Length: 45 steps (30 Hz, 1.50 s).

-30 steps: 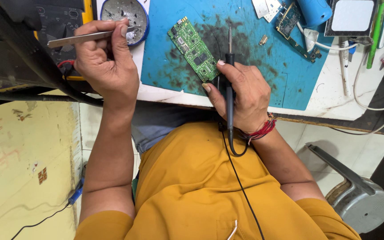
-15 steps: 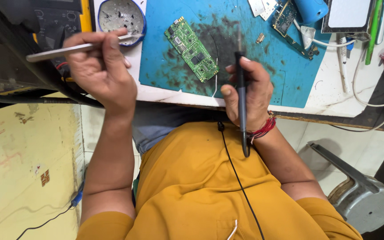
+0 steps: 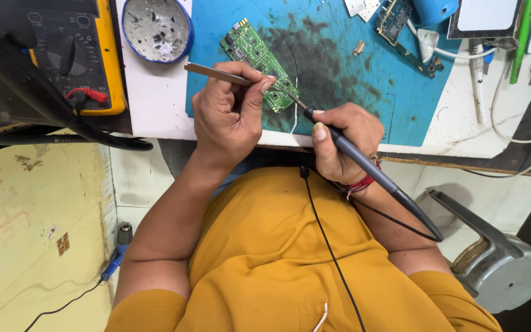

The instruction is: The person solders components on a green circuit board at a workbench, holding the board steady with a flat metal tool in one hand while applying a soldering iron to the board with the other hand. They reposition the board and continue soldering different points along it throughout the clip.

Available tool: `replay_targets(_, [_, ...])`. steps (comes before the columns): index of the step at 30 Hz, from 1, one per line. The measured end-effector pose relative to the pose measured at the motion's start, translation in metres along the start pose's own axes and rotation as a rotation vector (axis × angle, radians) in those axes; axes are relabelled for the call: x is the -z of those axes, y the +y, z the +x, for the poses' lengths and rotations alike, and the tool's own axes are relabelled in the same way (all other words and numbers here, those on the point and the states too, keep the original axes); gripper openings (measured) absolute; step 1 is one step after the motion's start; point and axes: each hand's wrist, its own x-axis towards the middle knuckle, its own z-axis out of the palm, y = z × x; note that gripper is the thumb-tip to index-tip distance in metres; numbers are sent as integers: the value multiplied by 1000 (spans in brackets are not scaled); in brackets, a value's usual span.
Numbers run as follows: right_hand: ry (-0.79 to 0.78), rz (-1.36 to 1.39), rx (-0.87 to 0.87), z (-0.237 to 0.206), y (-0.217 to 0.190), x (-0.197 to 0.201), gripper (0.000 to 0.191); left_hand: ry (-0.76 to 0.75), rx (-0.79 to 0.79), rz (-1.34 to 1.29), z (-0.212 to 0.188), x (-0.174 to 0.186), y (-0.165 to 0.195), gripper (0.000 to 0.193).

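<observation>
Both hands meet over the small green circuit board (image 3: 253, 52), which lies on the stained blue mat (image 3: 339, 67) at the upper middle of the frame. I judge this a soldering touch at the board's lower end. My left hand (image 3: 225, 120), wrist bent, has its fingers pinched on thin metal tweezers (image 3: 216, 73); my right hand (image 3: 345, 144) grips a dark corded soldering iron (image 3: 364, 161) like a pen, tip slanting up-left. Next calls for a steady tip and still tweezers.
</observation>
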Motion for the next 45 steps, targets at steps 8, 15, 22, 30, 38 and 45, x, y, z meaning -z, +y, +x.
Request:
replay_targets(8, [-26, 8, 13, 8, -3, -4, 8, -18, 15, 68, 0, 0, 1, 13])
replay_targets(15, [-46, 3, 15, 12, -6, -4, 8, -6, 31, 64, 0, 0, 1, 13])
replay_targets(22, [-56, -14, 33, 13, -6, -5, 7, -8, 9, 44, 0, 0, 0, 13])
replay_targets(30, [-66, -32, 40, 13, -7, -4, 9, 7, -12, 49, 0, 0, -1, 14])
replay_targets(38, [-69, -42, 39, 14, -7, -3, 10, 13, -1, 58, 0, 0, -2, 15])
replay_targets(45, [-72, -55, 48, 14, -8, -3, 9, 10, 21, 61, 0, 1, 0, 14])
